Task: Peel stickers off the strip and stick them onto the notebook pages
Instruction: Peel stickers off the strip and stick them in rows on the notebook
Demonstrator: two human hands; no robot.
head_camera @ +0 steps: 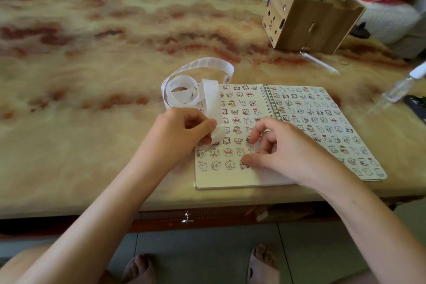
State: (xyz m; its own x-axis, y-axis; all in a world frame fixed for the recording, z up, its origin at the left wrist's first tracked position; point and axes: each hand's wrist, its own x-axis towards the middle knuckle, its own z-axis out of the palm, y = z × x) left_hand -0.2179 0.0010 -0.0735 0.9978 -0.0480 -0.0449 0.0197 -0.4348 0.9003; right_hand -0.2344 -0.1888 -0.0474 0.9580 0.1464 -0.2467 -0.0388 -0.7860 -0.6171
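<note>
Sticker strip, a long white backing ribbon, is seen looped in loose coils over the top-left corner of an open notebook. Its near end is pinched between the thumb and curled fingers of the left hand, above the left page's outer edge. Both pages are covered with rows of small cartoon stickers; only the left page's bottom margin is bare, and its lowest row stops short about midway. The right hand rests on that page with fingers loosely bent and nothing gripped. Its thumb tip is set on the last sticker of the lowest row, and its forefinger touches the page higher up.

The step in hand is judged to be the pressing-down of a placed sticker. For the next move, another sticker would have to be lifted from the held end of the strip. The backing would need to be bent and kept taut by the left hand while an edge is picked up by the right, then laid just right of the last one.

A wooden pen holder, a pen and a clear bottle are seen farther back on the marbled table.
</note>
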